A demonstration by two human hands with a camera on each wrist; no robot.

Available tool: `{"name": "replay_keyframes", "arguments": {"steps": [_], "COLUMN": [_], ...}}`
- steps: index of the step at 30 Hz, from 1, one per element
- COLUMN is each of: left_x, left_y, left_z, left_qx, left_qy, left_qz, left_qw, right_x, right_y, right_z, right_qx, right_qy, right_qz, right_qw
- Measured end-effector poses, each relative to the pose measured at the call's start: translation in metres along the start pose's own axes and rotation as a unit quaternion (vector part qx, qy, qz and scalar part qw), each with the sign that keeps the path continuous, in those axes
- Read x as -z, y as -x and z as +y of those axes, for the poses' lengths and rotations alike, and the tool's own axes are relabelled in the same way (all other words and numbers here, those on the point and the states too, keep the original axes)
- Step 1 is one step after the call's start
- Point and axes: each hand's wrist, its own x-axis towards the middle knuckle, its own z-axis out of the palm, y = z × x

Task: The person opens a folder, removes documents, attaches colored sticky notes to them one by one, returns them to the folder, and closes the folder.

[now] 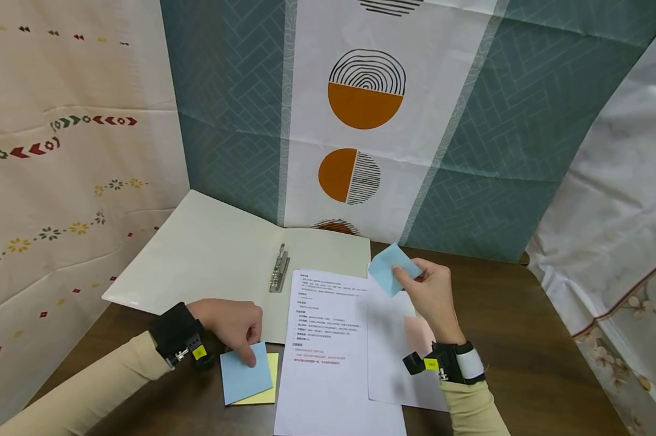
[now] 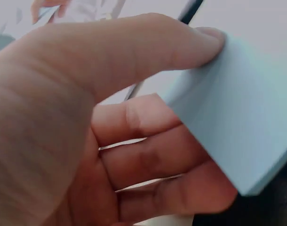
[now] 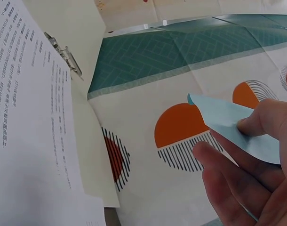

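Near the front edge, my left hand [image 1: 232, 327] grips a pad of light blue sticky notes [image 1: 245, 378], thumb on top and the other fingers curled underneath in the left wrist view. A yellow sticky pad [image 1: 262, 396] shows from under the blue one. My right hand [image 1: 432, 300] pinches a single light blue sticky note [image 3: 228, 120] between thumb and fingers, raised above the papers. Below that hand, a pink sticky note [image 1: 417, 333] lies on a white sheet [image 1: 393, 378], partly covered by the wrist. Beside it is a printed sheet [image 1: 328, 387] with black and red text.
An open white folder [image 1: 213, 254] with a metal clip [image 1: 278, 270] stretches behind the papers, against a patterned curtain [image 1: 235, 121]. Dark brown tabletop [image 1: 529, 345] extends to the right. Light fabric hangs at both sides.
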Motion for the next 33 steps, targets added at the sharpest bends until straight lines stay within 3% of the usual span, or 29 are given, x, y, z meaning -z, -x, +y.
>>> {"name": "replay_keyframes", "arguments": {"steps": [7,12,17,22,25,28,33], "left_x": [-0.001,0.000,0.001,0.001,0.007,0.015,0.026], "left_y": [-0.002,-0.002,-0.001,-0.006,-0.012,-0.017,-0.024], "left_z": [0.011,0.011,0.012,0.015,0.016,0.019,0.028], "left_qx": [0.072,0.100,0.085,0.044,0.001,-0.032,-0.064], "left_qy": [-0.098,-0.100,-0.067,-0.045,-0.066,-0.086,-0.068], "left_qz": [0.046,0.056,0.053,0.073,0.119,0.177,0.254], "left_qw": [0.9915,0.9883,0.9927,0.9953,0.9908,0.9799,0.9627], "right_x": [0.001,0.001,0.001,0.000,0.000,0.000,-0.002], "right_y": [0.000,0.000,0.000,0.002,0.003,0.003,0.003], "right_z": [-0.002,-0.001,-0.001,-0.003,-0.004,-0.005,-0.008], "right_qx": [0.003,0.003,0.002,0.004,0.003,0.008,0.021], "right_qy": [-0.002,-0.001,0.000,-0.008,-0.014,-0.015,-0.009], "right_qz": [0.002,0.000,0.000,0.001,0.001,0.001,0.004], "right_qw": [1.000,1.000,1.000,1.000,1.000,1.000,1.000]}}
